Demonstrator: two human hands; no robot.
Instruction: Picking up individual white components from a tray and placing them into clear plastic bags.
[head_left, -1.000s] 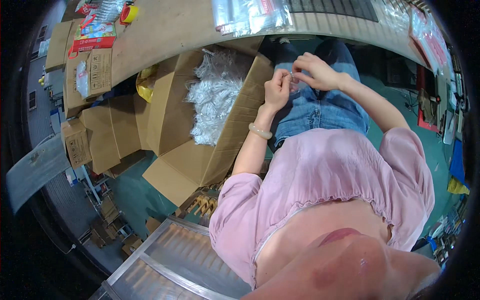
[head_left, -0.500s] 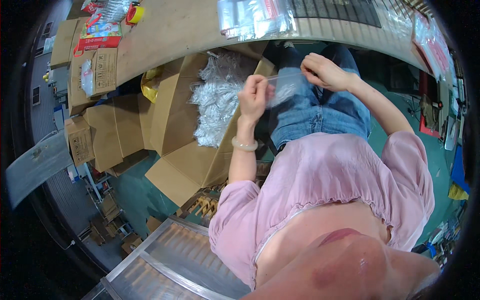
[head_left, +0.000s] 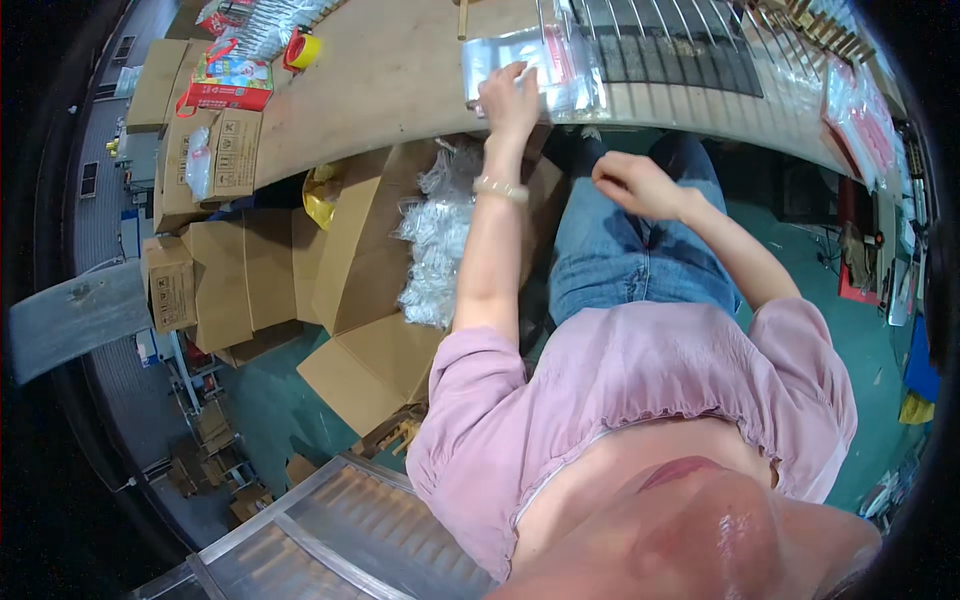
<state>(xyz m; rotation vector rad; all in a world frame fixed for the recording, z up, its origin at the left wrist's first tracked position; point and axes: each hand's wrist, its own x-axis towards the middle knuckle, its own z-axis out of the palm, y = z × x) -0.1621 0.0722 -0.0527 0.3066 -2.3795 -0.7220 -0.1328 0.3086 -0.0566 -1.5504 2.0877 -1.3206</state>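
My left hand (head_left: 510,98) is stretched forward over the near edge of the bench, its fingers apart on a stack of clear plastic bags (head_left: 575,85). A pale bangle is on that wrist. Above my lap, my right hand (head_left: 640,185) hovers with its fingers curled in; I see nothing in it. Beside my left forearm stands an open cardboard box (head_left: 352,240) holding a heap of filled clear bags (head_left: 430,262), partly hidden by the arm.
Thin metal rods (head_left: 665,25) lie over a dark mat (head_left: 680,75) at the back. More bags (head_left: 860,120) lie on the bench (head_left: 390,75) at right. At left are a yellow tape roll (head_left: 302,50), a red carton (head_left: 230,82) and cardboard boxes (head_left: 235,150). A metal-framed rack (head_left: 330,520) stands behind my left side.
The clear bag that both hands held over my lap is no longer between them. My left hand has reached forward onto the bag stack. My right hand stays over my lap.
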